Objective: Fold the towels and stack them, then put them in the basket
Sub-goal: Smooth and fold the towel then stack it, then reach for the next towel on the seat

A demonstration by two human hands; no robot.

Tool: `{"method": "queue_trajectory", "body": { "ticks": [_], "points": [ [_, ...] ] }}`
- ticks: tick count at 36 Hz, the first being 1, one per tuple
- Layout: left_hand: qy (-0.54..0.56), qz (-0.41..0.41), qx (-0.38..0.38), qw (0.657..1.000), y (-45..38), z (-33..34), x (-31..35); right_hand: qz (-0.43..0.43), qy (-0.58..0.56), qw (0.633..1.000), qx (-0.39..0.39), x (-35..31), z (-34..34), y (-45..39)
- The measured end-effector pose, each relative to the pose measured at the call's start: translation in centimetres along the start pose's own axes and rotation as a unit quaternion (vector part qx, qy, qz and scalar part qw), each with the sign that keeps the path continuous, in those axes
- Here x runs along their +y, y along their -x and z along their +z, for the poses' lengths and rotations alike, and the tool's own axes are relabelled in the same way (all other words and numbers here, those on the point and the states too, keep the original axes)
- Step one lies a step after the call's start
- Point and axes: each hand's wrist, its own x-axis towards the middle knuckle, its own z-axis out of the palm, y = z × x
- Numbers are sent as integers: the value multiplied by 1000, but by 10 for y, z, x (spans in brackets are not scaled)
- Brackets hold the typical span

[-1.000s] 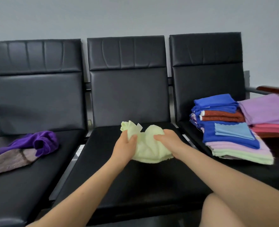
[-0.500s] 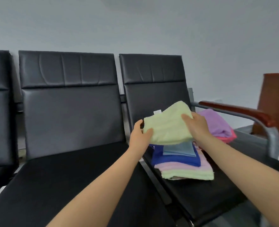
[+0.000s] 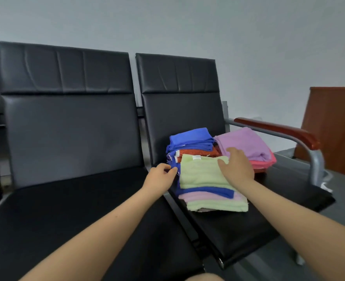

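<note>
Risk: front stack (image 3: pixel 212 196) sits near front edge of right seat (image 3: pixel 248 230) w/ uneven layers; a sideways nudge from either hand could shear top layers off or undo the fold. Cause, as I judge it: hands pulling away at an angle, dragging the terry w/ them.
Risk 2: label corner at far edge of top towel looks slightly lifted; may flop open if not pressed flat.
Left hand (image 3: pixel 160 177): at left edge of stack, fingers curled, tips touching the blue towel (image 3: pixel 206 191) edge; whether it really pinches cloth, can't tell.
Right hand (image 3: pixel 237 168): fingers straight, spread, palm down on right part of light green towel (image 3: pixel 200 173), pressing, not gripping.
Task thing: folded light green towel lies on top of front stack, under right palm, just right of left fingertips. Below it: blue, pink, another light green layer.
Farther back: blue/rust towel pile (image 3: pixel 191 142) toward seat back; lilac towel (image 3: pixel 246 142) on pink one, right rear corner by armrest (image 3: pixel 277 128).
Basket: not in view.
Stage: stacking, by my read; basket step not yet done.
</note>
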Motion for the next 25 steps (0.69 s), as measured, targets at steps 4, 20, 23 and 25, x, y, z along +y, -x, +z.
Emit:
{"method": "queue_trajectory", "body": {
  "ticks": [4,20,23,25],
  "points": [
    [3,-17,42,999,19,-57,-14,-67,-120,989,-51,-59,-2,26],
    [-14,-209,262,942,157,-300,-202,-147,-296,848,-415,-297,116,189],
    [-66,-232,283,928,187,-346,-226,-132,-319,830,-437,-338,140,215],
    [-100,-245,307,914,206,-376,-240,-135,-327,818,-454,-366,159,236]
  ]
}}
